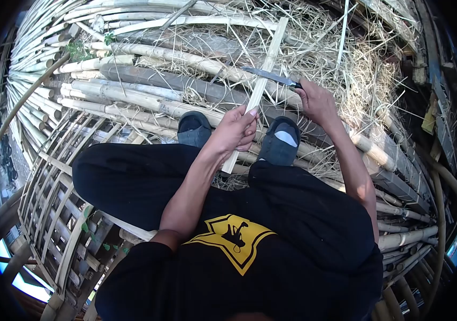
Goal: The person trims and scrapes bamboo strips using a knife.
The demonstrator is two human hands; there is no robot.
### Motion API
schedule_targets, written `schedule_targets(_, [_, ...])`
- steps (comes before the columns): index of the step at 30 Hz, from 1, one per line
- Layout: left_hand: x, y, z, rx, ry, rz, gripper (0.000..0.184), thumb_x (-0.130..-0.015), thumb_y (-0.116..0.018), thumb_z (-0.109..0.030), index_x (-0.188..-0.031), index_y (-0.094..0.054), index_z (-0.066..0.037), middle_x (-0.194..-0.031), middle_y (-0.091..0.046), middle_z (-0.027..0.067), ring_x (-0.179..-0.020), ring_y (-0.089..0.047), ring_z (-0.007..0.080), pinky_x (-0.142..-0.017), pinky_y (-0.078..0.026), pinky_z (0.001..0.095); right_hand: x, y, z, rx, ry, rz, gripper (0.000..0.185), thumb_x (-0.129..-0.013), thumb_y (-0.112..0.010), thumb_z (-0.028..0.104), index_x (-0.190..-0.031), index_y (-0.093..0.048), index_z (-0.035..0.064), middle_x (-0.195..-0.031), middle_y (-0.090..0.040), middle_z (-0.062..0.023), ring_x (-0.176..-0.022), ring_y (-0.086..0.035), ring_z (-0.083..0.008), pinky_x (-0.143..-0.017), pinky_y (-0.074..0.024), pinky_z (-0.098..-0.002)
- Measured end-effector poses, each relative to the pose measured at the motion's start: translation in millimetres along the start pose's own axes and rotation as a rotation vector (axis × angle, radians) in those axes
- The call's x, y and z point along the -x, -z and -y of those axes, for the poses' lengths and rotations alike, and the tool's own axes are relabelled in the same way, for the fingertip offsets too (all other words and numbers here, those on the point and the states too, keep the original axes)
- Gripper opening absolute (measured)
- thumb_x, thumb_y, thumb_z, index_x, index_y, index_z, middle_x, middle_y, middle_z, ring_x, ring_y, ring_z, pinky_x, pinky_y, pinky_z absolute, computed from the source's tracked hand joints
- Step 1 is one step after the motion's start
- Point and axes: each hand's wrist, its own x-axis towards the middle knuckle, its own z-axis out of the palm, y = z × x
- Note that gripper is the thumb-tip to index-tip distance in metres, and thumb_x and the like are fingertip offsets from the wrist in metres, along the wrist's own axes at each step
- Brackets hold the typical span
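My left hand (236, 130) is wrapped round a pale bamboo strip (269, 65), near its lower end. The strip slants up and away from my lap, its far end over the straw. In my right hand (317, 102) is a knife (272, 76) with a dark handle, the fingers closed round it. The blade points left and lies across the strip above my left hand. From this angle I cannot tell how deeply, if at all, its edge bites into the strip.
Bamboo poles (137, 95) lie in rows under my feet, with thin shavings (314, 48) heaped over them. My dark shoes (280, 142) rest on the poles. A woven bamboo lattice (60, 198) stands at my left, and more stacked poles (407, 237) lie at my right.
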Motion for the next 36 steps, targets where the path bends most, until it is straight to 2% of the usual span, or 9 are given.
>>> schedule_targets(3, [-1.0, -1.6, -8.1, 0.003, -0.016, -0.035, 0.019, -0.102, -0.046, -0.024, -0.095, -0.048, -0.007, -0.056, -0.036, -0.0035, -0.037, -0.028, 0.0031, -0.031, -0.02, 0.0202, 14.0, -14.0, 35.0, -0.203, -0.228, 0.15, 0.026, -0.099, -0.044, 0.031, -0.096, -0.048, 0.0055, -0.069, -0.057, -0.0202, -0.065, -0.058, -0.0419, -0.055, -0.0432, -0.0487])
schedule_targets(11, [-3.3, -2.3, -0.7, -0.015, -0.004, -0.024, 0.018, -0.102, -0.045, -0.023, -0.096, -0.048, -0.006, -0.056, -0.035, -0.0036, -0.036, -0.027, 0.0032, -0.031, -0.02, 0.0203, 4.6, -8.5, 22.3, -0.059, -0.178, 0.02, 0.026, -0.099, -0.044, 0.03, -0.096, -0.048, 0.0046, -0.067, -0.059, -0.0195, -0.062, -0.06, -0.0405, -0.05, -0.0452, -0.0472])
schedule_targets(13, [5.4, -2.6, -4.6, -0.012, 0.013, -0.012, 0.017, -0.102, -0.045, -0.022, -0.096, -0.048, -0.006, -0.056, -0.035, -0.0037, -0.036, -0.026, 0.0033, -0.031, -0.02, 0.0204, 21.3, -15.8, 38.1, -0.179, 0.19, 0.135, 0.027, -0.098, -0.046, 0.032, -0.093, -0.047, 0.0054, -0.063, -0.056, -0.0175, -0.061, -0.059, -0.0403, -0.052, -0.0446, -0.0469])
schedule_targets(21, [6.5, -2.9, -8.6, -0.005, 0.017, 0.035, 0.018, -0.102, -0.046, -0.024, -0.097, -0.049, -0.007, -0.056, -0.034, -0.0038, -0.036, -0.027, 0.0032, -0.031, -0.021, 0.0199, 18.4, -23.6, 22.1, -0.22, -0.212, 0.007, 0.026, -0.098, -0.047, 0.03, -0.1, -0.049, 0.0049, -0.062, -0.058, -0.0175, -0.056, -0.06, -0.038, -0.046, -0.0451, -0.0458])
schedule_targets(23, [7.6, 1.4, -1.1, -0.023, 0.04, 0.033, 0.018, -0.102, -0.045, -0.023, -0.098, -0.049, -0.006, -0.056, -0.034, -0.0038, -0.036, -0.027, 0.003, -0.031, -0.021, 0.0196, 16.8, -16.5, 11.4, -0.203, 0.253, 0.02, 0.026, -0.1, -0.044, 0.029, -0.091, -0.048, 0.0053, -0.064, -0.057, -0.0174, -0.055, -0.058, -0.0393, -0.047, -0.0429, -0.047])
schedule_targets(24, [10.4, -5.1, 1.5, -0.003, 0.045, -0.002, 0.019, -0.102, -0.045, -0.023, -0.098, -0.049, -0.005, -0.057, -0.034, -0.0037, -0.036, -0.027, 0.003, -0.031, -0.021, 0.0196, 10.0, -20.5, -8.7, -0.098, -0.082, -0.021, 0.027, -0.1, -0.043, 0.029, -0.09, -0.048, 0.0048, -0.064, -0.057, -0.017, -0.055, -0.058, -0.0387, -0.048, -0.0436, -0.0468])
schedule_targets(29, [4.7, -6.0, -12.9, -0.034, -0.001, 0.055, 0.019, -0.102, -0.045, -0.024, -0.097, -0.048, -0.005, -0.057, -0.034, -0.0036, -0.037, -0.027, 0.003, -0.031, -0.021, 0.0202, 19.8, -27.7, 24.3, -0.272, -0.197, 0.021, 0.021, -0.098, -0.048, 0.026, -0.095, -0.048, 0.0055, -0.07, -0.062, -0.0178, -0.06, -0.06, -0.0392, -0.049, -0.0449, -0.0483])
schedule_targets(31, [9.1, -3.4, -9.4, 0.0, 0.03, 0.021, 0.018, -0.102, -0.044, -0.023, -0.097, -0.048, -0.006, -0.057, -0.034, -0.0036, -0.037, -0.027, 0.0029, -0.031, -0.021, 0.0201, 20.4, -22.6, 25.9, -0.193, 0.109, 0.002, 0.022, -0.098, -0.048, 0.027, -0.093, -0.048, 0.0058, -0.068, -0.061, -0.0168, -0.058, -0.06, -0.0382, -0.048, -0.0452, -0.0468])
schedule_targets(36, [3.6, -11.6, -11.4, -0.01, -0.017, 0.074, 0.017, -0.102, -0.044, -0.022, -0.097, -0.047, -0.007, -0.058, -0.034, -0.0037, -0.037, -0.026, 0.0028, -0.032, -0.02, 0.0196, -0.8, -11.9, -6.9, -0.079, -0.149, -0.1, 0.027, -0.098, -0.048, 0.032, -0.096, -0.05, 0.0054, -0.063, -0.058, -0.0162, -0.054, -0.06, -0.0354, -0.046, -0.045, -0.0449])
